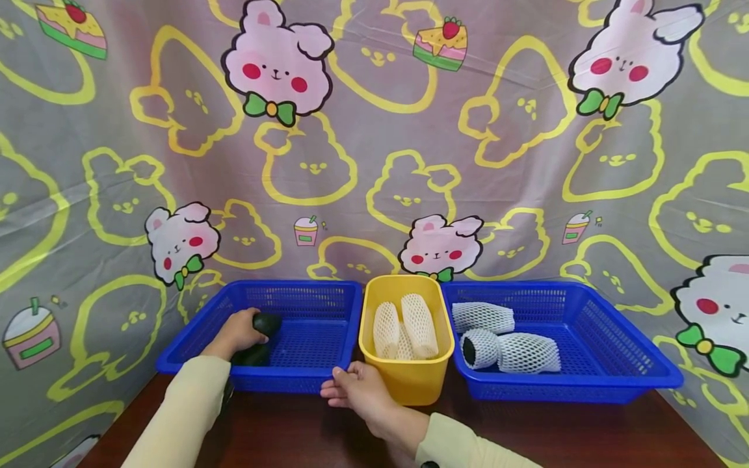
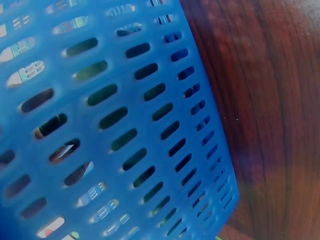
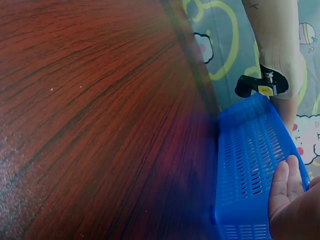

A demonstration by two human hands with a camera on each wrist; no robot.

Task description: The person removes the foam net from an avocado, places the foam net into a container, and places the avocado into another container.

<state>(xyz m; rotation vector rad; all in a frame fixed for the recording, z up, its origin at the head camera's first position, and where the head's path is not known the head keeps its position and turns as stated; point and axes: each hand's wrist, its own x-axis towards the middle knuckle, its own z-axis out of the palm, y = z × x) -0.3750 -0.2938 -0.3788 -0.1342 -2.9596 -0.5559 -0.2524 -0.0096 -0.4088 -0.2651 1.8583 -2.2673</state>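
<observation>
My left hand [image 1: 238, 331] reaches into the left blue basket [image 1: 316, 292] and grips a dark green, rounded vegetable [image 1: 267, 323], thumb and fingers on its sides. Another dark green vegetable [image 1: 253, 355] lies just below, partly covered by the hand. In the left wrist view the slotted basket wall [image 2: 112, 120] hides this hand, with dark green showing through some slots. My right hand [image 1: 364, 394] rests at the basket's front right corner. In the right wrist view its fingers [image 3: 281, 182] lie fairly straight along the outer basket wall [image 3: 245, 155].
A yellow bin [image 1: 406, 380] with several white foam net sleeves [image 1: 418, 325] stands between the baskets. The right blue basket [image 1: 620, 374] holds net-covered pieces [image 1: 528, 353], one showing a dark end. A patterned curtain [image 1: 374, 136] hangs behind the brown table [image 1: 304, 432].
</observation>
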